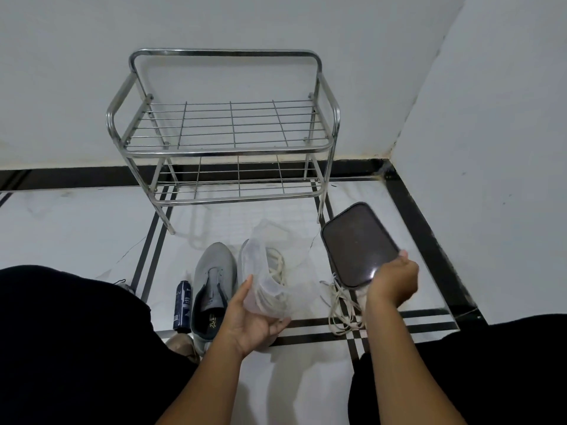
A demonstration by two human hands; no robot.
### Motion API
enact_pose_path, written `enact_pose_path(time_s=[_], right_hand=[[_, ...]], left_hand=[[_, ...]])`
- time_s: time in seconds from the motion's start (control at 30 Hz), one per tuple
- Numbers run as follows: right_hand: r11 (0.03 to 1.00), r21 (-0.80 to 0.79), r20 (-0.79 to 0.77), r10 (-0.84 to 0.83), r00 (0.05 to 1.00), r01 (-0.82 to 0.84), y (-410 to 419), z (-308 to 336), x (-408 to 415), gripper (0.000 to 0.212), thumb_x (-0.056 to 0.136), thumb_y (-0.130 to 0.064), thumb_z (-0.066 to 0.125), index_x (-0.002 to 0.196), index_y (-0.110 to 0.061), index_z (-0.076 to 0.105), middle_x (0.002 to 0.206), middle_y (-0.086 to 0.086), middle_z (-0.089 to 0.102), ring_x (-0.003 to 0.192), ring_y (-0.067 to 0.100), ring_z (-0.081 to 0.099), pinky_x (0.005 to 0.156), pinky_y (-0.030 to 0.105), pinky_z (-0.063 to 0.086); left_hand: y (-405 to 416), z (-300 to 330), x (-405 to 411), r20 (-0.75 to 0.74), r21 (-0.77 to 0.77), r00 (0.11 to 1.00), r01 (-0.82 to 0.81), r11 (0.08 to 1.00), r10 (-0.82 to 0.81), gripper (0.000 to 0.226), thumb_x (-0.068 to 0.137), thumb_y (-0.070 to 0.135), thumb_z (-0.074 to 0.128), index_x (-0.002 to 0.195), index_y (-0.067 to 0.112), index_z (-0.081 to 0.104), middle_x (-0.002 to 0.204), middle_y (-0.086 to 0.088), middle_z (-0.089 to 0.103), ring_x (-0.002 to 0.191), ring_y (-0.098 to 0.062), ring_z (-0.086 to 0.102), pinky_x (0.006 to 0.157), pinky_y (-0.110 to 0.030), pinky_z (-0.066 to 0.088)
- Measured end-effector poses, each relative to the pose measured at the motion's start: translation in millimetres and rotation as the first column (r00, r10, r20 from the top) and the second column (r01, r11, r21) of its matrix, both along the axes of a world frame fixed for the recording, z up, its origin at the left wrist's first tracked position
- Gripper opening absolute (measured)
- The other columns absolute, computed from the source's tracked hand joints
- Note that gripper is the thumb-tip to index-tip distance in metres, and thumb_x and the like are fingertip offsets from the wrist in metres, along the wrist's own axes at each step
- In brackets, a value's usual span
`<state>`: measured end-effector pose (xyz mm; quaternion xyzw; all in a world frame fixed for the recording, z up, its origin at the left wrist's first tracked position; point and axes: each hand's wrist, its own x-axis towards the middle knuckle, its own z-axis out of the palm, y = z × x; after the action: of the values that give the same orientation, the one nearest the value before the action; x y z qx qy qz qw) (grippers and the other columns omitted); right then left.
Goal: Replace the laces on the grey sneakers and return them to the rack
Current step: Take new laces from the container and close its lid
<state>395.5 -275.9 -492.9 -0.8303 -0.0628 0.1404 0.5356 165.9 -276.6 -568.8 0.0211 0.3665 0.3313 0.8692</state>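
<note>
A grey sneaker (213, 280) without laces lies on the floor in front of me, toe towards the rack. A second grey sneaker (245, 256) is mostly hidden behind a clear plastic bag (276, 271) that holds cream laces. My left hand (254, 320) holds that bag from below, thumb along its left side. My right hand (394, 279) grips the near end of a dark phone (357, 243) above the floor. Loose white laces (342, 308) lie on the tiles under the phone. The steel two-shelf rack (225, 139) stands against the wall, both shelves bare.
A dark blue can (181, 305) lies left of the sneaker. My knees in black fabric fill the lower left and lower right. A white wall closes the right side. The tiled floor has black stripe borders.
</note>
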Motion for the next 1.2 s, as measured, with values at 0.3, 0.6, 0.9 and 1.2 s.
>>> enact_pose_path(time_s=[0.3,0.6,0.9,1.2], right_hand=[[0.825,0.023,-0.355,0.535,0.767,-0.565,4,-40,-37,0.018,0.084,-0.016,0.058,0.074,-0.016,0.072,0.083,-0.003,0.069,0.084,0.019,0.063,0.077,0.035,0.053],[0.734,-0.174,-0.081,0.654,0.752,-0.657,2,-57,-45,0.016,0.086,-0.010,0.061,0.098,-0.009,0.072,0.096,0.006,0.072,0.086,0.021,0.064,0.076,0.033,0.054],[0.653,-0.177,-0.008,0.747,0.665,-0.736,0,-76,-51,0.024,0.095,-0.020,0.051,0.082,-0.011,0.068,0.077,-0.003,0.060,0.073,0.014,0.055,0.071,0.030,0.046],[0.774,-0.299,-0.187,0.526,0.830,-0.558,-8,-118,-28,0.037,0.094,0.002,0.041,0.090,-0.022,0.069,0.106,0.000,0.064,0.084,0.017,0.055,0.062,0.023,0.041]], left_hand=[[9,-5,0,-0.022,0.026,1.000,0.015,1.000,-0.015,0.066,0.078,0.051,0.062,0.134,0.016,0.054,0.136,-0.018,0.053,0.128,-0.038,0.047,0.106,-0.055,0.035],[14,-6,1,-0.281,0.182,0.960,0.040,0.982,0.013,0.052,0.086,0.033,0.060,0.131,0.009,0.054,0.121,-0.015,0.065,0.100,-0.028,0.064,0.079,-0.038,0.054],[27,1,-3,-0.673,0.256,0.737,0.153,0.954,0.062,0.074,0.071,0.073,0.064,0.125,0.022,0.055,0.120,-0.005,0.066,0.107,-0.026,0.065,0.092,-0.046,0.052],[40,-12,2,-0.753,0.341,0.640,0.180,0.923,0.153,0.124,0.041,0.092,0.061,0.138,0.018,0.042,0.136,-0.005,0.053,0.120,-0.025,0.054,0.103,-0.049,0.043]])
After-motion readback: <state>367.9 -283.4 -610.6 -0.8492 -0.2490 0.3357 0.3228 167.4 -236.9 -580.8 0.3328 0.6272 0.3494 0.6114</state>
